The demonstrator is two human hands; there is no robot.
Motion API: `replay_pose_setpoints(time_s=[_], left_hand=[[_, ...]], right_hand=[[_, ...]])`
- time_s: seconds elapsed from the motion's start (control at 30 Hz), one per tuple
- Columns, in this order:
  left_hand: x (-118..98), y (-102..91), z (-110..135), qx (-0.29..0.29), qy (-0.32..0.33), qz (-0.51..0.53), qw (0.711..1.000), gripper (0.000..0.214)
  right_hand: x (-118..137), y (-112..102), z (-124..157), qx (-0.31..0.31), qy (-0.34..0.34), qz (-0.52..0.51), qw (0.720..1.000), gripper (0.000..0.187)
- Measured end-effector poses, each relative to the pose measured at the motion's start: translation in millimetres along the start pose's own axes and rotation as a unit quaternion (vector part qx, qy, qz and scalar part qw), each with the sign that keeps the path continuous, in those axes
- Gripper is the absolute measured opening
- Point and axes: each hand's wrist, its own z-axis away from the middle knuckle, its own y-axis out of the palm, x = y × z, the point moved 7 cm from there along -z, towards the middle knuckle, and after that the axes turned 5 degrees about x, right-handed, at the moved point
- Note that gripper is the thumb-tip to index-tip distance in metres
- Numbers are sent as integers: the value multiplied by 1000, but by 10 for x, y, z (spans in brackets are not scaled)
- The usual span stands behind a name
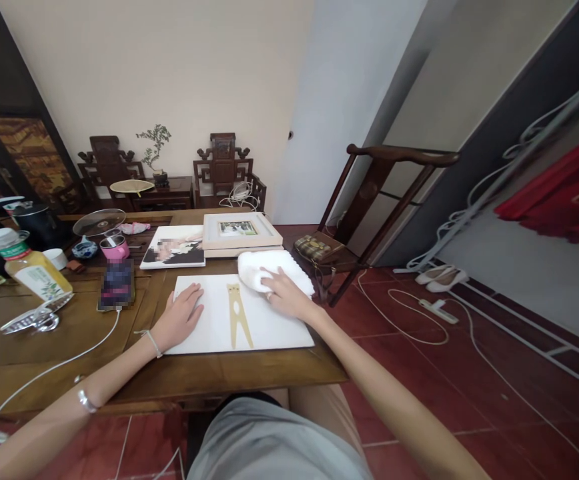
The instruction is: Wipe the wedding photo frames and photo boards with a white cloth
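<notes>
A white board or canvas point(210, 327) lies flat near the table's front edge. At its middle is a long yellowish cat-shaped figure point(236, 313) with two legs; whether it is printed or a loose flat piece I cannot tell. My left hand point(182, 317) rests flat on the board's left side, fingers stretched out. On the right, my right hand point(284, 293) grips a bunched white towel point(269, 263), its fingers pressed into the cloth. The towel covers the board's upper right corner and reaches past its edge.
Behind the board lie a framed picture point(242, 232) and a photo print point(174, 247). To the left are a charging phone point(116, 285), hair clip point(39, 319), bottle point(37, 270) and pink cup point(114, 247). A wooden chair point(369, 193) holding a bag point(318, 247) stands right.
</notes>
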Motion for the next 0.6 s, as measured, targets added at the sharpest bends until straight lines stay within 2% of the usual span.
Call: replay_pose_setpoints(time_s=[0.13,0.27,0.4,0.5,0.6], left_hand=[[-7,2,5,11,-8,-4,1000,44],[-6,5,8,6,-8,-2,1000,44],[-5,14,5,2,-6,-3,1000,43],[1,19,2,3,-8,-3,1000,43],[-5,17,5,7,-9,-7,1000,43]], right_hand=[[165,3,306,26,9,2,1000,36],[520,-53,807,58,5,-17,998,38],[880,-133,1198,125,-26,-47,991,38],[917,-166,1225,148,-22,-53,987,40],[747,-131,1001,120,-28,-46,991,40]])
